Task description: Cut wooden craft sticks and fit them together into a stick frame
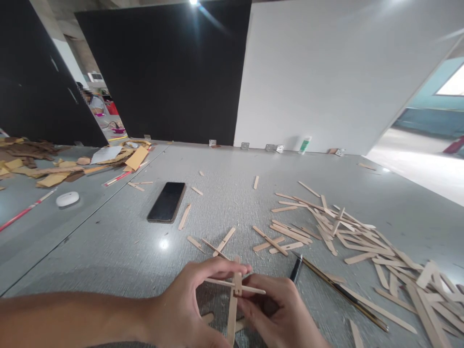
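Observation:
Low in the head view, my left hand (pixel 188 304) and my right hand (pixel 279 311) meet over a small assembly of wooden craft sticks (pixel 235 295). Both hands are closed on it: a thin crosswise stick is pinched between the fingertips and an upright stick runs down between the palms. A heap of loose craft sticks (pixel 348 237) spreads over the grey table (pixel 119 251) to the right. A dark pen (pixel 296 268) lies just beyond my right hand.
A black phone (pixel 167 202) lies face up ahead and to the left. A white round object (pixel 67 198) and cardboard scraps (pixel 54 166) sit at far left. A long dark rod (pixel 344 292) lies at right. A person sits far off through the gap.

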`<action>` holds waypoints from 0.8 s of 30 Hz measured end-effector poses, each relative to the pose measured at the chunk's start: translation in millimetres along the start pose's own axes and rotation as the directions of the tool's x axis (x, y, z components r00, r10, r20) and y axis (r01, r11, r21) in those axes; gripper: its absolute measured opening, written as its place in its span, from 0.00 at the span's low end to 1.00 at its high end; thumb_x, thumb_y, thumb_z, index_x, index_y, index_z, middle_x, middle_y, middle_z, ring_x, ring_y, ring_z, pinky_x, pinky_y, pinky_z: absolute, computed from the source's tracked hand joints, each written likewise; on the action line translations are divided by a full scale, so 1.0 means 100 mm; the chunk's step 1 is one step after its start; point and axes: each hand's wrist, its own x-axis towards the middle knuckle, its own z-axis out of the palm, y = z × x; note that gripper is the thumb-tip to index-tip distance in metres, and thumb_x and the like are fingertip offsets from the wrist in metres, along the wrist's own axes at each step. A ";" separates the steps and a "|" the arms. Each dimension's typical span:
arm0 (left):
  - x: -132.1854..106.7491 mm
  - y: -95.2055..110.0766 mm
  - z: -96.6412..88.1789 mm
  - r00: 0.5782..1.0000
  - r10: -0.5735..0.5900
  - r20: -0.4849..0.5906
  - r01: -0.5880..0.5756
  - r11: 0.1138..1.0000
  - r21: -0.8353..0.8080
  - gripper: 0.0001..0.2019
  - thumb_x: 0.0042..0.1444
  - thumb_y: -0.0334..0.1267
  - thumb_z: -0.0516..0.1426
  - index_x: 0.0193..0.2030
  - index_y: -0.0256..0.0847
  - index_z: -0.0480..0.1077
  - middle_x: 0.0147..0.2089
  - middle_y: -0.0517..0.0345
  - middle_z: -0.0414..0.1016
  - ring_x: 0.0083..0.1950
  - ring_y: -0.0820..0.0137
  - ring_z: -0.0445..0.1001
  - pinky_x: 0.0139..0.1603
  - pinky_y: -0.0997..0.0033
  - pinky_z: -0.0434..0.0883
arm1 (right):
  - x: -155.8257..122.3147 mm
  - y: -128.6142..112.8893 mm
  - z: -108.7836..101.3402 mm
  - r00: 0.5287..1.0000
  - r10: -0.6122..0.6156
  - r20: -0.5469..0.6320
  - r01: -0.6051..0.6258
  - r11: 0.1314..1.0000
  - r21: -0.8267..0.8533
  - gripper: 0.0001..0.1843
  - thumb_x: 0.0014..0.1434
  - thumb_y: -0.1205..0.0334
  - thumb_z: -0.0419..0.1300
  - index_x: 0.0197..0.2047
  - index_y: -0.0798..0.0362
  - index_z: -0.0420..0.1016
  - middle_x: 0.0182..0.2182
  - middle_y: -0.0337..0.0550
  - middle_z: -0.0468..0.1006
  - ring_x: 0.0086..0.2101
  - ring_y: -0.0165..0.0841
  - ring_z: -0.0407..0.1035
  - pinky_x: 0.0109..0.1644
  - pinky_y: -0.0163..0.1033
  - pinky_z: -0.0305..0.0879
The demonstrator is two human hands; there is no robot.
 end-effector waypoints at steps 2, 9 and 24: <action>0.00 0.00 0.00 1.000 -0.025 0.002 0.025 0.999 -0.023 0.48 0.35 0.41 0.80 0.66 0.47 0.71 0.63 0.44 0.78 0.63 0.48 0.78 0.67 0.44 0.70 | 0.01 -0.01 -0.01 0.999 0.035 0.006 -0.035 0.999 0.013 0.14 0.69 0.57 0.58 0.34 0.55 0.79 0.25 0.38 0.75 0.24 0.29 0.64 0.27 0.32 0.63; 0.01 0.04 0.02 1.000 -0.015 0.009 0.015 0.999 -0.031 0.44 0.39 0.41 0.79 0.65 0.48 0.72 0.63 0.45 0.79 0.63 0.49 0.77 0.66 0.49 0.70 | 0.00 0.05 -0.01 0.998 0.056 -0.013 -0.056 0.998 -0.018 0.11 0.65 0.61 0.60 0.34 0.55 0.81 0.23 0.38 0.75 0.24 0.29 0.63 0.27 0.32 0.61; 0.00 0.05 0.00 1.000 -0.023 -0.011 0.024 0.996 0.091 0.46 0.38 0.47 0.79 0.66 0.46 0.72 0.63 0.43 0.78 0.63 0.48 0.78 0.65 0.50 0.72 | 0.02 0.07 0.00 1.000 -0.001 -0.014 0.002 1.000 0.019 0.09 0.58 0.68 0.61 0.28 0.55 0.81 0.21 0.37 0.75 0.21 0.27 0.64 0.25 0.31 0.59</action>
